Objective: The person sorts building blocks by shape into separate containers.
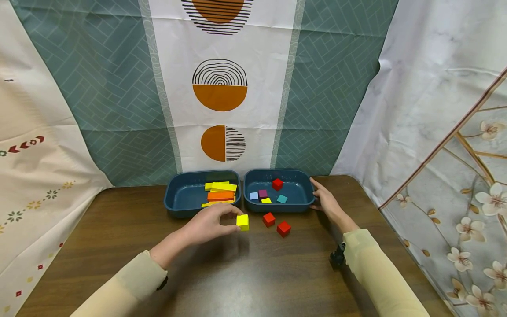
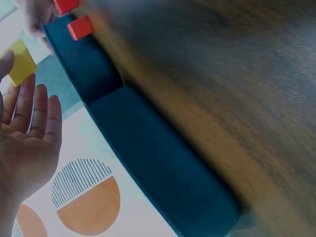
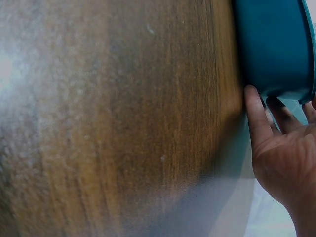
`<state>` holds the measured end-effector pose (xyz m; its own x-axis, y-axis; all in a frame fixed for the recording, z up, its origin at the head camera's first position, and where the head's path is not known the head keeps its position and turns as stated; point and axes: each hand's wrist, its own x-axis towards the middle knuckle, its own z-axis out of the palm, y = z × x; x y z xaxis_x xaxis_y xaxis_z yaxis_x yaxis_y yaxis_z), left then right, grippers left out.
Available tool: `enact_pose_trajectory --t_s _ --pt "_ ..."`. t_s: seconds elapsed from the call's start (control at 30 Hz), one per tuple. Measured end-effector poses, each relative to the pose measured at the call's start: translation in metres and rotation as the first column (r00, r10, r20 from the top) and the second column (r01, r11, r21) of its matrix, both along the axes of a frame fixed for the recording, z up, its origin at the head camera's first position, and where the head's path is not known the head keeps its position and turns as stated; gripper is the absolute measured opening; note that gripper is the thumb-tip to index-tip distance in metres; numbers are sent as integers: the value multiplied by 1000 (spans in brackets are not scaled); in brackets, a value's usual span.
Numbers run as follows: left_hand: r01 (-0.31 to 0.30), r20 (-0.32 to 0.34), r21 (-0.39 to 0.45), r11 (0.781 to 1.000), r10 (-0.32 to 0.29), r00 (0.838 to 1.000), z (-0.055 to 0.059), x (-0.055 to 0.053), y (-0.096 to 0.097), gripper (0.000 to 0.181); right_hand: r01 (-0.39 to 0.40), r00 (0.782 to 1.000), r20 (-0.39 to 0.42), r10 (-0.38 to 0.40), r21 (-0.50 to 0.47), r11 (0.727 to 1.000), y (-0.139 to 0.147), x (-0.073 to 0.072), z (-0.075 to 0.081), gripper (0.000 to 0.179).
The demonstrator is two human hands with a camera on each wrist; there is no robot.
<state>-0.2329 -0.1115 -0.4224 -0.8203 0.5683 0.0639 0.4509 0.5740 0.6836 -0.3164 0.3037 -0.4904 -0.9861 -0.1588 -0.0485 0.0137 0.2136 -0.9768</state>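
Observation:
My left hand [image 1: 207, 224] pinches a yellow cube [image 1: 243, 222] between thumb and fingertips, above the table in front of the two bins. In the left wrist view the same yellow cube [image 2: 23, 64] sits at the fingertips, with the other fingers stretched out. My right hand [image 1: 328, 204] touches the right end of the right blue bin [image 1: 277, 208]; its extended fingers rest along the outer wall in the right wrist view. That bin holds a red cube [image 1: 277, 184] and several smaller-looking coloured blocks. Two red cubes, one nearer [image 1: 283, 228] and one farther [image 1: 269, 219], lie before it.
The left blue bin [image 1: 178, 213] stands beside the right one, holding yellow blocks [image 1: 223, 187] and an orange block [image 1: 220, 196]. Both stand at the back of the wooden table [image 1: 253, 273], against a patterned cloth [image 1: 257, 101]. Floral cloth [image 1: 435, 211] hangs on the right.

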Motion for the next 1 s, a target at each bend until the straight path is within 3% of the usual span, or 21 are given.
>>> enact_pose_trajectory --t_s 0.33,0.57,1.0 --pt "-56 -33 87 995 59 998 12 -2 5 36 20 1000 1 -20 10 1000 0 -1 -2 60" --pt "-72 -83 107 992 81 993 18 -5 11 36 15 1000 -5 -15 12 1000 0 0 -1 61" --pt "-102 -107 149 984 119 987 30 -14 28 36 17 1000 -8 -17 3 1000 -2 1 -1 60"
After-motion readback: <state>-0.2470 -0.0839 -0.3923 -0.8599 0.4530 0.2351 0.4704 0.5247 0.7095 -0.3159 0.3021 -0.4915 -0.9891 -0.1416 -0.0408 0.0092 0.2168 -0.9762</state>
